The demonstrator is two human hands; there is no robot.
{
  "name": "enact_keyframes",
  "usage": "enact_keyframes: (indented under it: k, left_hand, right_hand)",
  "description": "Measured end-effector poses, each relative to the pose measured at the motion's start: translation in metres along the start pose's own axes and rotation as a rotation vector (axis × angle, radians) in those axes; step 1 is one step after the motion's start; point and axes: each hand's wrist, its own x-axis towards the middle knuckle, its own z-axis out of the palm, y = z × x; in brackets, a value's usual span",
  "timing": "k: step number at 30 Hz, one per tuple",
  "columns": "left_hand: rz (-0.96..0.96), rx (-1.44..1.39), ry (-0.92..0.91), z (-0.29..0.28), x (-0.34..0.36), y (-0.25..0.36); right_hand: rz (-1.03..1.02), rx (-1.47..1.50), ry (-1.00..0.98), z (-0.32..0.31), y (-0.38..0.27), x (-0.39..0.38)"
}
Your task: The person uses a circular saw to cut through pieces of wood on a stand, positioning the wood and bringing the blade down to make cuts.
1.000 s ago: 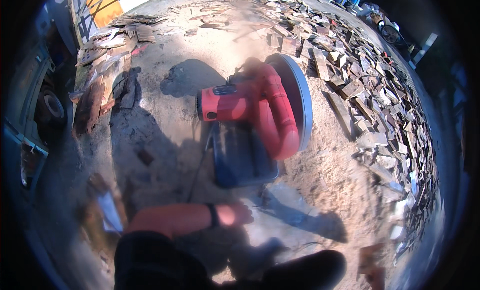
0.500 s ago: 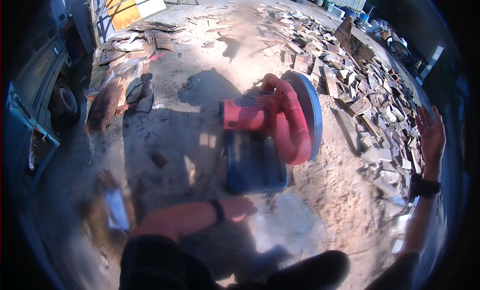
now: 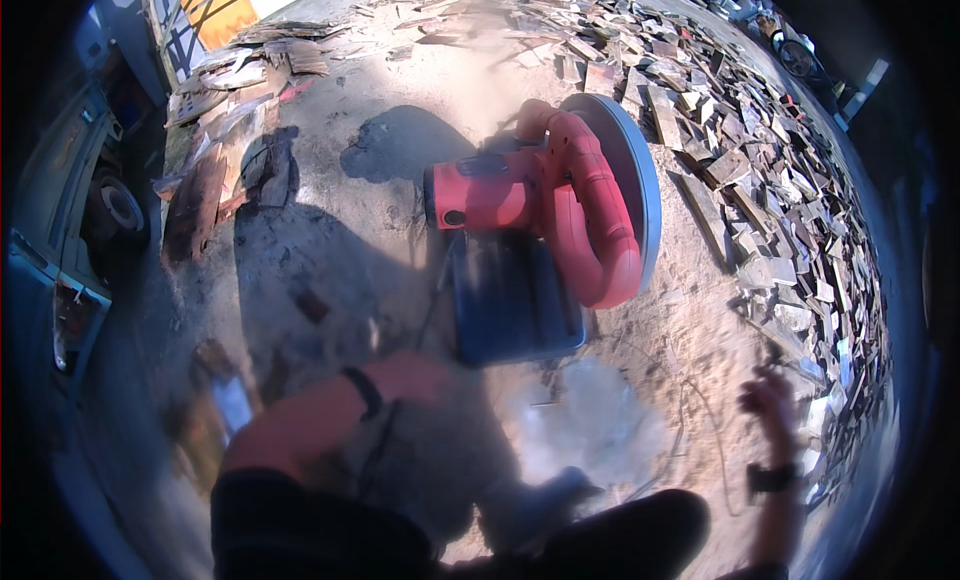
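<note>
A red chop saw [image 3: 490, 195] with a looped handle and a large round grey-blue disc [image 3: 645, 195] stands on a dark flat base [image 3: 525, 315] in front of me. My left hand [image 3: 410, 377] is low beside the base's near left corner, smeared by motion, so its fingers cannot be made out. A thin dark cord [image 3: 378, 448] passes by that hand; whether the hand touches it is unclear. Off to the right, apart from the saw, my right hand [image 3: 770, 405] is raised over the ground, somewhat blurred. Its fingers look loosely bent and apart, with nothing visible in them.
Wood offcuts [image 3: 740, 170] lie in a broad heap along the right. Broken boards [image 3: 195, 210] are piled at the left, near a parked vehicle [image 3: 60, 220]. A pale, cloudy sheet-like patch [image 3: 585, 425] lies before my knees. Sawdust [image 3: 650, 380] covers the ground.
My right hand has come down and inward from the far right, its fingers less stretched. My left hand has shifted left and slightly up, away from the base. The view has tilted a little.
</note>
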Motion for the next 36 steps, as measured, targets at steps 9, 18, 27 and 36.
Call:
enact_keyframes:
  k: [9, 18, 27, 36]
  left_hand:
    - [-0.547, -0.097, 0.23, -0.043, -0.17, -0.112]
    - [-0.999, -0.05, 0.319, -0.034, -0.378, -0.16]
    - [-1.233, -0.144, 0.357, 0.008, -0.465, -0.088]
    - [-0.743, 0.296, -0.136, 0.143, -0.585, -0.024]
  right_hand:
    - [0.274, -0.161, -0.09, 0.008, 0.078, 0.018]
    - [0.416, -0.346, -0.32, 0.04, 0.131, 0.035]
    - [0.517, -0.345, -0.428, 0.038, 0.181, 0.021]
    - [0.784, -0.468, -0.331, -0.04, 0.197, -0.111]
